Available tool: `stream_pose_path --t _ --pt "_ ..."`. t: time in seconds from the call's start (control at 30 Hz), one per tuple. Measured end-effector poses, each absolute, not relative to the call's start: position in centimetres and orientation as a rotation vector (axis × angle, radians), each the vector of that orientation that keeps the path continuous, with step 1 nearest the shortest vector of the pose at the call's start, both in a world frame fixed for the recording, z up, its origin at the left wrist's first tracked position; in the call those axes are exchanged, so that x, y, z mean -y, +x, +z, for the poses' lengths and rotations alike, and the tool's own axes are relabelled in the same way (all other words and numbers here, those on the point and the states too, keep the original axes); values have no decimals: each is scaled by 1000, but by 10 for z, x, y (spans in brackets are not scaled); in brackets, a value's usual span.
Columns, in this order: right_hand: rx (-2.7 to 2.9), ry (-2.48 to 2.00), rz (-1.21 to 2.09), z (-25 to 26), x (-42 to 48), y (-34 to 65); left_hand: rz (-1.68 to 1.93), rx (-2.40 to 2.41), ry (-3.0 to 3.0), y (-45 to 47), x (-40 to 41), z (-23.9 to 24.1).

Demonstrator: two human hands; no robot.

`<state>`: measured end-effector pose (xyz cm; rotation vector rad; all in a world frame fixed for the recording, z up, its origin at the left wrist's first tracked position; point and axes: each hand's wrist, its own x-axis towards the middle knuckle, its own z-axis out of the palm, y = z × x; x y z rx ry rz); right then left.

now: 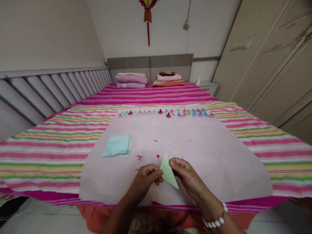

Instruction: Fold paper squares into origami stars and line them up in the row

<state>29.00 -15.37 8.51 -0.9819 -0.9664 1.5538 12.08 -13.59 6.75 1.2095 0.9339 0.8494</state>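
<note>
A light green sheet of paper (168, 174), folded into a triangle, is held up between my two hands over the pale mat. My left hand (149, 175) pinches its left corner between thumb and fingers. On its upper right edge, my right hand (184, 172) grips with thumb and forefinger; a white beaded bracelet circles that wrist. To the left lies a stack of square paper (117, 145), light blue on top. Small red scraps (139, 157) are scattered just beyond my hands. Along the mat's far edge stand several small folded paper pieces (188, 112) in mixed colours.
The pale mat (219, 156) covers the near part of a bed with a striped sheet (60, 136). Folded bedding (131, 79) sits by the headboard (170, 61). A rail (60, 78) runs along the left, and a wardrobe (268, 58) stands on the right.
</note>
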Motion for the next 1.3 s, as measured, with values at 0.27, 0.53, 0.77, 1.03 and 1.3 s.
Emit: stream_pose_path --t 0.27,0.53,0.77,1.03,1.3 --pt "1062 -1052 1410 83 144 291 900 -1046 1257 129 123 73" --pt "1256 -1189 862 69 134 289 1057 -1199 1395 148 128 83" --pt "1575 -1133 373 74 147 279 1001 -1199 1616 159 134 92" --pt "1668 -1105 193 62 152 275 1009 -1318 1606 159 128 85" --pt "1639 -1177 201 65 146 276 972 -1403 1762 159 136 86"
